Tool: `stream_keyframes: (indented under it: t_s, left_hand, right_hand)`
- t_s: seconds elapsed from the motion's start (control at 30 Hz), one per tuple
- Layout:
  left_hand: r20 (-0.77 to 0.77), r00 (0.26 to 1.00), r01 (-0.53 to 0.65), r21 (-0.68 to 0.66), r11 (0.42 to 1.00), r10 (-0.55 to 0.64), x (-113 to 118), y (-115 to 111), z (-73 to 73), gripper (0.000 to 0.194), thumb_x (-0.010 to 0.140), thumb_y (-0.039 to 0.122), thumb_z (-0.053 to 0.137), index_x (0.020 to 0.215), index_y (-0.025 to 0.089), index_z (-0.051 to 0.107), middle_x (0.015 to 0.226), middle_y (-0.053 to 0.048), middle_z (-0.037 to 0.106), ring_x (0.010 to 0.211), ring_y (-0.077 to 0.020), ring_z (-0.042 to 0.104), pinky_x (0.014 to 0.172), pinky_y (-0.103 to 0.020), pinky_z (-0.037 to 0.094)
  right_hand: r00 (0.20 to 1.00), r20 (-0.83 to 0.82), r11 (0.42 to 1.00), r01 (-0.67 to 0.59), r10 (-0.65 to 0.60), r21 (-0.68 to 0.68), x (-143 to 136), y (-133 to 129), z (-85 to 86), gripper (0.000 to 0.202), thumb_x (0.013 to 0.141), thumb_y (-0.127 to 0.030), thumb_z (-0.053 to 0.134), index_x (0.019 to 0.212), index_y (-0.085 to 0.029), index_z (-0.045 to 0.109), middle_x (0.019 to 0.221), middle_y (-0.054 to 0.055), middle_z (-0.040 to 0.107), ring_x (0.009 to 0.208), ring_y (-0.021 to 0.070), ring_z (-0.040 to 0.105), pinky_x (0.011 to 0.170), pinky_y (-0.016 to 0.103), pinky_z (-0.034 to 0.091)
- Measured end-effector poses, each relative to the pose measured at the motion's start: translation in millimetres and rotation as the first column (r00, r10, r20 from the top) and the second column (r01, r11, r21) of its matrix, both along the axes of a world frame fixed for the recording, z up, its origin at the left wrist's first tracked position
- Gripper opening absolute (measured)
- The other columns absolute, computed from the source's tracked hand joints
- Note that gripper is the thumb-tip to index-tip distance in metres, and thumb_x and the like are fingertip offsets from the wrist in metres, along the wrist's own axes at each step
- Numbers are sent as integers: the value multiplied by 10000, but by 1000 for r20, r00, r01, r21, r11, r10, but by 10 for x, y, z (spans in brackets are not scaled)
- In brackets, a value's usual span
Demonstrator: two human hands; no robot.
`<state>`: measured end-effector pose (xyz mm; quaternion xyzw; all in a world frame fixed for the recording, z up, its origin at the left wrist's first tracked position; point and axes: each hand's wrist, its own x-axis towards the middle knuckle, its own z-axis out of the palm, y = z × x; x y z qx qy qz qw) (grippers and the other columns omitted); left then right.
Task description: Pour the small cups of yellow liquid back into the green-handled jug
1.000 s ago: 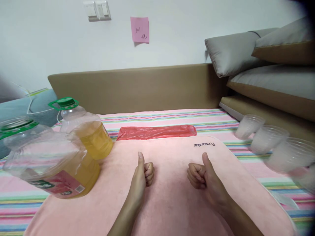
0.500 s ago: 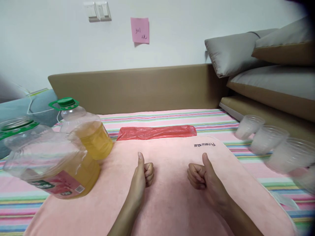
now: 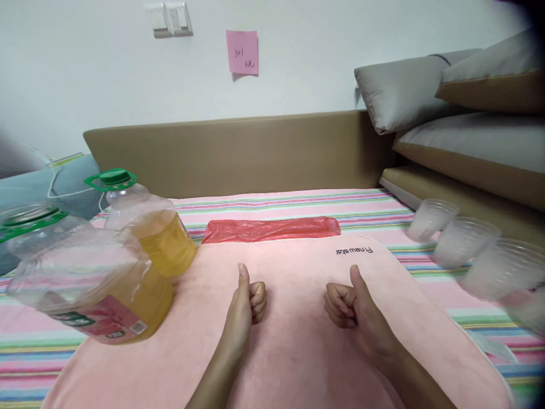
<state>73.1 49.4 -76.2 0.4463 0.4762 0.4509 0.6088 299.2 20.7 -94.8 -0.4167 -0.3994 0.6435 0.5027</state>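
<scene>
Over the pink cloth (image 3: pixel 293 352), my left hand (image 3: pixel 247 304) makes a fist with its thumb pointing up and nothing in it. My right hand (image 3: pixel 353 301) mirrors it, fingers curled and thumb raised, likewise holding nothing. Two clear plastic jugs of yellow liquid stand left of my left hand: a nearer jug (image 3: pixel 128 295) with a pink label, and a farther jug (image 3: pixel 164 238) with a green cap and handle. Beyond both hands, a folded red plastic bag (image 3: pixel 272 229) lies along the cloth's far edge.
Several translucent plastic tubs (image 3: pixel 466 241) line the right side on a striped sheet (image 3: pixel 409 255). Grey and brown cushions (image 3: pixel 481 136) are stacked behind them. A brown padded board (image 3: pixel 238 153) stands against the wall, below a pink note (image 3: pixel 242 52) and light switches (image 3: pixel 169 20).
</scene>
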Motion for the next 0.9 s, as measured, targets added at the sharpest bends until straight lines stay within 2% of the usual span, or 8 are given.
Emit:
stream_keyframes:
  t_s: [0.53, 0.67, 0.73, 0.8, 0.87, 0.9]
  left_hand:
    - [-7, 1000, 3, 10, 1000, -3, -15, 17, 4, 905, 697, 1141, 391, 555, 264, 218, 542, 90, 136, 514, -94, 48, 519, -325, 57]
    - [-56, 998, 35, 44, 998, -32, -23, 39, -9, 872, 763, 1117, 276, 575, 270, 190, 554, 86, 127, 520, -107, 43, 519, -336, 60]
    - [-90, 993, 83, 69, 994, -77, -24, 17, 7, 852, 797, 1095, 255, 585, 272, 188, 566, 84, 120, 528, -115, 48, 526, -342, 64]
    - [-128, 981, 160, 83, 984, -148, -22, -48, 57, 843, 816, 1065, 376, 586, 269, 222, 577, 80, 142, 541, -116, 76, 541, -348, 75]
    - [-210, 928, 336, 112, 935, -309, -20, -163, 132, 820, 857, 999, 489, 595, 255, 265, 597, 66, 194, 563, -120, 141, 559, -347, 118]
    - [-271, 869, 457, 119, 882, -414, -21, -237, 170, 803, 889, 958, 517, 604, 245, 283, 611, 57, 218, 579, -125, 178, 569, -346, 142]
  right_hand:
    - [1000, -8, 1000, -1, 1, 26, 17, 17, -22, 879, 833, -1070, 311, 550, -238, 314, 533, -69, 189, 520, 100, 97, 531, 338, 61]
    - [1000, -3, 999, 24, -23, 49, 5, 45, 42, 862, 865, -1045, 314, 549, -242, 305, 536, -73, 171, 524, 102, 84, 528, 338, 62]
    - [998, 53, 997, 13, -17, 72, 67, 13, 122, 847, 883, -1022, 341, 545, -245, 322, 540, -71, 183, 519, 102, 97, 526, 338, 74]
    - [984, 174, 994, 4, -23, 108, 230, -130, 201, 819, 924, -970, 386, 551, -240, 384, 545, -55, 242, 515, 107, 159, 526, 333, 118]
    - [942, 324, 988, 45, -91, 145, 483, -429, 233, 772, 981, -894, 429, 585, -232, 470, 559, -24, 350, 529, 122, 263, 533, 325, 197]
    - [919, 364, 983, 108, -155, 147, 624, -632, 224, 771, 981, -896, 422, 581, -240, 477, 545, -17, 367, 517, 129, 284, 518, 325, 226]
